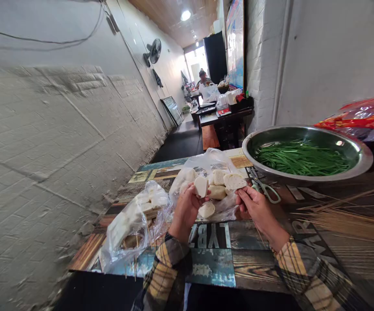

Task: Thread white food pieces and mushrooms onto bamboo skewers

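Note:
My left hand [185, 209] is closed round a white bun piece [201, 186], held up above the table. My right hand [254, 206] pinches a thin bamboo skewer [260, 236] that runs down past my wrist, its fingertips close to another white bun piece [234, 181]. Several more white pieces [217, 185] lie on an open clear plastic bag [206, 162] just beyond both hands. One piece [206, 210] rests on the plastic between my wrists. Both sleeves are plaid.
A steel bowl [362, 162] of green chives stands at the right. Green-handled scissors [264, 188] lie beside it. A heap of bamboo skewers [352, 220] spreads at the right. A second plastic bag [131, 220] with white pieces sits left. A person sits far down the room.

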Demonstrator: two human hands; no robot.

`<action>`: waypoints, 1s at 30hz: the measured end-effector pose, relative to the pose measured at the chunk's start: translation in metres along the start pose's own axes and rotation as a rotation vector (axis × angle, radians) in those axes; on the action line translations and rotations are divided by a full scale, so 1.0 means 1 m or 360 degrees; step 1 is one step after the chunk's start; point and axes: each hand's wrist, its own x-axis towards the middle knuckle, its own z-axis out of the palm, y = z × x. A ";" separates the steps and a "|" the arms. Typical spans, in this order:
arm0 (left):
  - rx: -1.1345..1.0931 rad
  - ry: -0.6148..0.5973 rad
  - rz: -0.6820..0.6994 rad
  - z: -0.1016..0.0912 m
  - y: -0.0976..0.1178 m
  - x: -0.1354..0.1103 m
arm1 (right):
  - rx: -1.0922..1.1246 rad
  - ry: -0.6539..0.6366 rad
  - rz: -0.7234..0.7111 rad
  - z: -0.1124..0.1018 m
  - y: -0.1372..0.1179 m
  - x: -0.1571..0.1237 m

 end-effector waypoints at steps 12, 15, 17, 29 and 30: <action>0.0565 0.0104 0.0177 -0.038 -0.028 0.015 | -0.0011 0.0014 0.0136 -0.001 0.003 0.001; 0.0418 0.0050 0.0082 -0.042 -0.029 0.013 | -0.0013 0.0061 0.0144 -0.001 0.002 0.000; 0.0349 0.0023 0.0042 -0.042 -0.029 0.012 | -0.0032 0.0073 0.0167 -0.001 0.002 -0.002; 0.1561 0.0213 0.0635 -0.052 -0.039 0.020 | -0.0109 -0.0115 0.0216 0.004 -0.001 -0.005; 0.1693 0.0211 0.0701 -0.053 -0.039 0.020 | -0.0110 -0.0134 0.0224 0.004 -0.001 -0.005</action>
